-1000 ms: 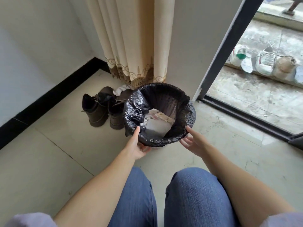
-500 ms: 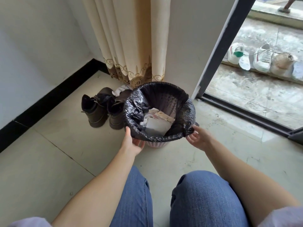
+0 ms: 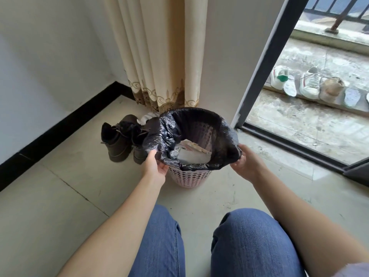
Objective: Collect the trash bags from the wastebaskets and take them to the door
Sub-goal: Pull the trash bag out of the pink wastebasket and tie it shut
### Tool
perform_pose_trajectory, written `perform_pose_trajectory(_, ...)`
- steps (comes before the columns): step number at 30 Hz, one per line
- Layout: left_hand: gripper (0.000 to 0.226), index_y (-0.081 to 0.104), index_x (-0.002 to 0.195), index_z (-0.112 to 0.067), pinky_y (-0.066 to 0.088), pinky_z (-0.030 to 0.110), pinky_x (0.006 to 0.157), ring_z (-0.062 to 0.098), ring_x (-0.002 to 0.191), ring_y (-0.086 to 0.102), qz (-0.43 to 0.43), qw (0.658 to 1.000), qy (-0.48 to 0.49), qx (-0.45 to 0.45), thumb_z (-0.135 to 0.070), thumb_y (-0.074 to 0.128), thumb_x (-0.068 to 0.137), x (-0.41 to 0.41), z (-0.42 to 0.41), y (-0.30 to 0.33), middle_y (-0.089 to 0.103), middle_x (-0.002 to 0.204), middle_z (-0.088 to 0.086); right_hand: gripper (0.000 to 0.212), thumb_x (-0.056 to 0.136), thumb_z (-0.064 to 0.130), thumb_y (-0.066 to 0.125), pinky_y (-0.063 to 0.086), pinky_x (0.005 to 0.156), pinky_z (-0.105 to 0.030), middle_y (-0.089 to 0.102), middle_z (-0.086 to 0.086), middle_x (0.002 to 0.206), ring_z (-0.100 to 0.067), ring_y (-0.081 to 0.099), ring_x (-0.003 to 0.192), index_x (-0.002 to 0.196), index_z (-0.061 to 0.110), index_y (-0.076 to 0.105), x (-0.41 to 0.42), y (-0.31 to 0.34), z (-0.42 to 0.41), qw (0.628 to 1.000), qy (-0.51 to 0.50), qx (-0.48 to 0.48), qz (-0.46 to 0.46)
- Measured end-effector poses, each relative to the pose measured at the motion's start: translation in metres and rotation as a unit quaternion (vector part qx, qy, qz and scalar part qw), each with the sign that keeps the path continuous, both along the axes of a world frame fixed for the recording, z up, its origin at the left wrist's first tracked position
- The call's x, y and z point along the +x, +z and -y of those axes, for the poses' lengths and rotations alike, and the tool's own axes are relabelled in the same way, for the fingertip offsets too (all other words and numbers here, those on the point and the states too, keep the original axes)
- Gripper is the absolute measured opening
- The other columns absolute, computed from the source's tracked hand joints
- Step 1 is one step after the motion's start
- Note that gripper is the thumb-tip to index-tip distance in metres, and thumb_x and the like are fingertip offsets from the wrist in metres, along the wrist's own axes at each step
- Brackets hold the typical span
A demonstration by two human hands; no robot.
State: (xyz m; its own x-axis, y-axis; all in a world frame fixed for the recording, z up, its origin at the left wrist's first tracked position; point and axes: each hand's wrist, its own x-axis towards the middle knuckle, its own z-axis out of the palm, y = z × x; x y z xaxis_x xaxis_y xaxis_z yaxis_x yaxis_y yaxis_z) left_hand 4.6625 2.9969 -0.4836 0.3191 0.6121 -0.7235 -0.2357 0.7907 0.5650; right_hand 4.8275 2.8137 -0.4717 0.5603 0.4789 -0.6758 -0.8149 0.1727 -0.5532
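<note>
A black trash bag (image 3: pixel 223 140) lines a pink perforated wastebasket (image 3: pixel 189 176) standing on the tiled floor in front of my knees. Paper and wrappers (image 3: pixel 191 152) lie inside the bag. My left hand (image 3: pixel 154 166) grips the bag's left edge, which is peeled up off the basket rim. My right hand (image 3: pixel 244 160) pinches the bag's right edge, also lifted off the rim. The near part of the pink basket wall shows below the raised plastic.
A pair of dark boots (image 3: pixel 119 138) stands just left of the basket. A cream curtain (image 3: pixel 159 56) hangs behind it against the wall. On the right, a dark sliding door frame (image 3: pixel 265 62) opens to a balcony with several shoes (image 3: pixel 311 84).
Both hands went from reaching under the bag's rim to holding its edges. The bag's near and side edges have come up off the basket, exposing the pink wall.
</note>
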Motion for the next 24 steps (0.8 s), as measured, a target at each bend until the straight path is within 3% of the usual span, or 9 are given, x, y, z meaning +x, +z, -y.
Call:
perform_pose_trajectory(3,0.022,0.058,0.076,-0.016,0.051,0.016,0.043,0.007,0.041,0.061,0.035,0.999,0.011,-0.011,-0.03,0.053,0.093,-0.006,-0.009,0.001,0.061,0.046,-0.006,0.017,0.09,0.011,0.052,0.05,0.041,-0.017,0.062,-0.002,0.05,-0.01,0.06,0.041,0.073,0.01,0.056,0.003,0.003,-0.003,0.998,0.045,-0.051,-0.014)
perform_pose_trajectory(7,0.019,0.059,0.091,-0.017,0.05,0.016,0.042,0.008,0.051,0.057,0.008,1.0,0.011,0.007,-0.034,0.051,0.094,-0.017,-0.028,-0.003,0.056,0.062,-0.004,0.019,0.09,0.009,0.048,0.041,0.044,-0.016,0.052,0.002,0.05,-0.004,0.046,0.034,0.072,0.016,0.049,0.018,-0.007,0.001,0.988,0.007,-0.139,0.061)
perform_pose_trajectory(11,0.032,0.046,0.128,-0.008,0.051,0.019,0.043,0.013,0.044,0.058,-0.153,0.981,-0.006,0.119,-0.009,0.04,0.096,-0.008,-0.048,-0.005,0.059,0.093,0.011,0.02,0.087,0.003,0.044,0.05,0.067,-0.024,0.059,-0.006,0.08,-0.011,0.06,0.072,0.077,0.015,0.056,0.034,-0.009,-0.002,0.963,-0.026,-0.208,0.17)
perform_pose_trajectory(13,0.033,0.048,0.125,-0.007,0.058,0.032,0.063,0.028,0.069,0.064,-0.248,0.944,-0.04,0.211,-0.008,0.037,0.094,0.002,-0.057,-0.001,0.058,0.112,0.014,0.023,0.087,0.001,0.04,0.053,0.083,-0.033,0.061,-0.009,0.095,-0.016,0.059,0.089,0.086,0.014,0.058,0.04,-0.006,-0.012,0.955,-0.017,-0.215,0.202)
perform_pose_trajectory(16,0.04,0.046,0.132,-0.005,0.041,0.039,0.099,0.037,0.119,0.05,-0.382,0.844,-0.14,0.349,-0.01,0.033,0.095,0.023,-0.06,0.012,0.045,0.138,0.016,0.03,0.085,-0.001,0.034,0.049,0.092,-0.039,0.063,-0.016,0.096,-0.023,0.059,0.1,0.088,0.01,0.062,0.044,0.001,-0.035,0.93,0.01,-0.23,0.285)
perform_pose_trajectory(18,0.042,0.043,0.136,-0.006,0.041,0.032,0.095,0.03,0.119,0.048,-0.343,0.814,-0.182,0.432,-0.009,0.03,0.096,0.037,-0.054,0.022,0.04,0.139,0.007,0.03,0.08,0.003,0.033,0.045,0.082,-0.035,0.058,-0.009,0.088,-0.026,0.054,0.095,0.077,0.014,0.061,0.041,0.009,-0.051,0.906,0.062,-0.234,0.348)
perform_pose_trajectory(20,0.043,0.042,0.139,-0.009,0.038,0.019,0.082,0.017,0.111,0.046,-0.276,0.795,-0.24,0.483,-0.007,0.028,0.098,0.048,-0.043,0.029,0.037,0.135,-0.007,0.039,0.08,0.005,0.035,0.041,0.099,-0.035,0.056,-0.001,0.115,-0.022,0.049,0.117,0.1,0.015,0.067,0.035,0.011,-0.066,0.889,0.121,-0.211,0.389)
perform_pose_trajectory(22,0.044,0.042,0.141,-0.01,0.035,0.018,0.098,0.017,0.124,0.044,-0.241,0.777,-0.309,0.492,-0.009,0.03,0.098,0.056,-0.032,0.031,0.041,0.14,-0.006,0.044,0.085,0.002,0.038,0.035,0.11,-0.03,0.042,0.007,0.143,-0.013,0.039,0.131,0.122,0.01,0.06,0.022,0.02,-0.075,0.865,0.184,-0.195,0.425)
perform_pose_trajectory(24,0.044,0.045,0.14,-0.01,0.022,0.021,0.111,0.015,0.137,0.035,-0.219,0.778,-0.344,0.478,-0.008,0.033,0.098,0.061,-0.019,0.032,0.044,0.144,-0.001,0.039,0.087,0.002,0.044,0.039,0.09,-0.01,0.035,0.009,0.147,-0.002,0.045,0.116,0.122,0.012,0.057,0.007,0.025,-0.082,0.816,0.272,-0.193,0.472)
